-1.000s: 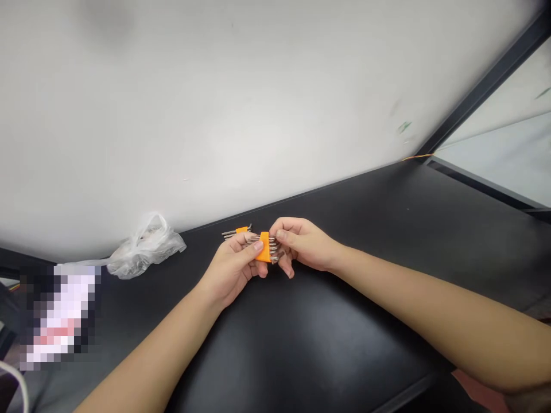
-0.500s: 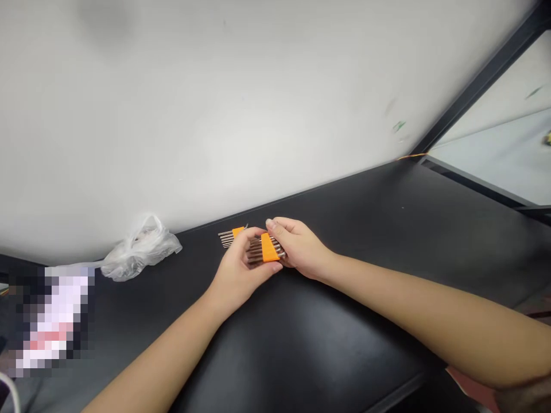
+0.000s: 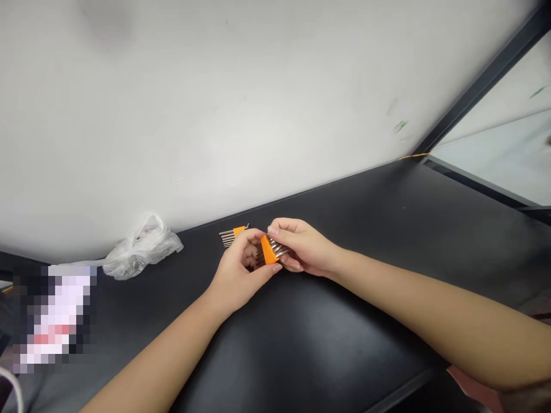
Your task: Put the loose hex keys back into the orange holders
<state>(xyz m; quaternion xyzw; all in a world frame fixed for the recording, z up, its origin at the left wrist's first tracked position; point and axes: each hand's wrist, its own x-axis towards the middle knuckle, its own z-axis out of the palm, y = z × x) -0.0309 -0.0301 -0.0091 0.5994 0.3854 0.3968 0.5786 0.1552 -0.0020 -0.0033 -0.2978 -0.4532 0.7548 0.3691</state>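
My left hand [image 3: 236, 272] is closed round an orange hex key holder [image 3: 269, 250], with its thumb along the lower edge and the fingers over the top. Several metal hex keys [image 3: 279, 249] sit in this holder, their bent ends pointing right. At those bent ends, my right hand [image 3: 299, 244] is closed with thumb and fingers on the keys; which key it grips is partly hidden. Behind my left hand, a second hex key set [image 3: 238, 231] in an orange holder lies on the black table [image 3: 284, 344], partly covered by my fingers.
A tied clear plastic bag [image 3: 144, 246] lies on the table to the left, against the white wall [image 3: 241, 115]. A blurred-out pale object [image 3: 64, 310] is nearer at far left. A black metal frame [image 3: 482, 80] rises at the right.
The held orange holder has turned, so its face looks narrower and the keys' bent ends show more. My right hand has shifted slightly and its lower fingers show more. The second set stays put.
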